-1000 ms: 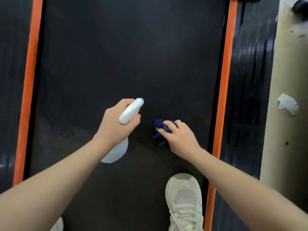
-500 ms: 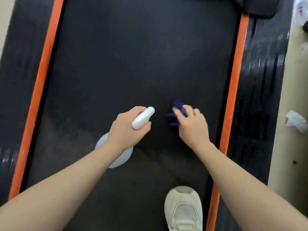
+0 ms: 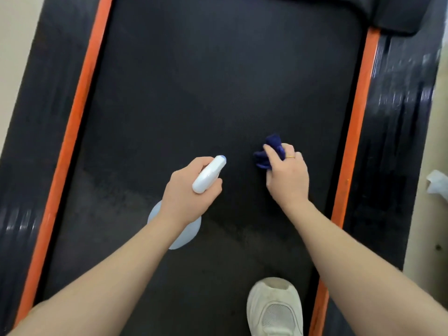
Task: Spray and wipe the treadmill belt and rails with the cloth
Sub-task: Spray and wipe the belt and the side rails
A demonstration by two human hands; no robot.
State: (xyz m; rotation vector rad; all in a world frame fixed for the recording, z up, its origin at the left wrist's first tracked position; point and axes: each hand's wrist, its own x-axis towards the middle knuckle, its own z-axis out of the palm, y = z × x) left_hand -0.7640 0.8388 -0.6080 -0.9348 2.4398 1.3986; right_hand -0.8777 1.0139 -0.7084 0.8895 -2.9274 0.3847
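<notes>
The black treadmill belt (image 3: 218,81) fills the view, edged by an orange strip on each side, with the glossy black left rail (image 3: 31,141) and right rail (image 3: 392,154) outside those. My left hand (image 3: 186,197) grips a white spray bottle (image 3: 208,175) with its nozzle pointing away from me; the pale bottle body shows below my wrist. To its right, my right hand (image 3: 288,175) holds a bunched dark blue cloth (image 3: 269,154) over the belt's right half. A ring sits on one finger of that hand. The belt near me looks duller and speckled.
My white shoe (image 3: 275,309) stands on the belt at the bottom right. A crumpled white paper (image 3: 436,183) lies on the beige floor beyond the right rail. The black motor cover (image 3: 402,18) sits at the top right.
Both hands have moved forward up the belt. The right hand with the cloth shifted away from the bottle toward the right orange strip. The view pulled back, showing more of both rails.
</notes>
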